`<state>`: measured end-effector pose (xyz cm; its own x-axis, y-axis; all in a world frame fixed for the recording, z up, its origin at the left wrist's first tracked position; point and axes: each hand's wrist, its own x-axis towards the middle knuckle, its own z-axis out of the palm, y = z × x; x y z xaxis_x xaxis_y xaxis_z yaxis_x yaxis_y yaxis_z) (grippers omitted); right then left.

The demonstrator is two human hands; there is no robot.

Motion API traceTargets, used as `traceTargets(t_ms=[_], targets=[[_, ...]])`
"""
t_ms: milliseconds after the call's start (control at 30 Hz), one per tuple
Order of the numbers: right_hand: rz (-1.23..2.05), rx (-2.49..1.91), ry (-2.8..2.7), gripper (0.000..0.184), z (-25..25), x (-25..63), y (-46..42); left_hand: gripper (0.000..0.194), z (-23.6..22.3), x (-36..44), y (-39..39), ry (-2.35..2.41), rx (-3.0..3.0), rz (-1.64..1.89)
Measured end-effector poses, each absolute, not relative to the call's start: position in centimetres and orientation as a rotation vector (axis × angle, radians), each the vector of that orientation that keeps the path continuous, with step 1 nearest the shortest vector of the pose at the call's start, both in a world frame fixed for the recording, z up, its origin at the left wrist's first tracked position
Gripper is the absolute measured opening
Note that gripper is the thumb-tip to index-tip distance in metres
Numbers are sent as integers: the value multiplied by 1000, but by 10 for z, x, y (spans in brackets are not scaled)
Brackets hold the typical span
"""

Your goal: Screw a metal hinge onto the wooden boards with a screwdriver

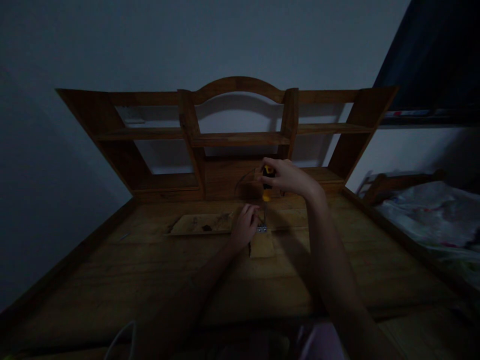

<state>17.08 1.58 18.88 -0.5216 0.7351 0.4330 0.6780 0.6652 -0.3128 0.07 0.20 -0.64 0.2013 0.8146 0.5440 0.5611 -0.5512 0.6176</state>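
Observation:
My right hand (283,176) grips a screwdriver (266,192) by its black and yellow handle. The screwdriver stands nearly upright, its shaft running down to a small metal hinge (262,229). The hinge lies at the far end of a small light wooden block (262,246) on the desk. Close against the hinge's left side is my left hand (244,227), its fingers bent and together. What those fingertips pinch, if anything, is hidden in the dim light. Whether the screwdriver tip sits in a screw cannot be made out.
A wooden shelf unit (240,139) stands along the back of the wooden desk (157,280). Left of my hands lies a shallow, stained tray-like piece (202,223). A thin pale object (124,236) rests farther left. Plastic-covered things (431,215) are at the right. The room is dark.

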Motion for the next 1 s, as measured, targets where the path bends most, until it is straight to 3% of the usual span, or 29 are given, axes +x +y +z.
traceTargets(t_ms=[167,567,1000], targets=[[-19,-1238,-2283,25,183,165,21,29,-6,0,1,1286,2215,1279],[248,-975,-2398,30,193,170,11,28,-8,-1,1,1286,2204,1269],[76,-1172,-2304,26,186,165,17,29,-6,0,1,1294,2211,1257]])
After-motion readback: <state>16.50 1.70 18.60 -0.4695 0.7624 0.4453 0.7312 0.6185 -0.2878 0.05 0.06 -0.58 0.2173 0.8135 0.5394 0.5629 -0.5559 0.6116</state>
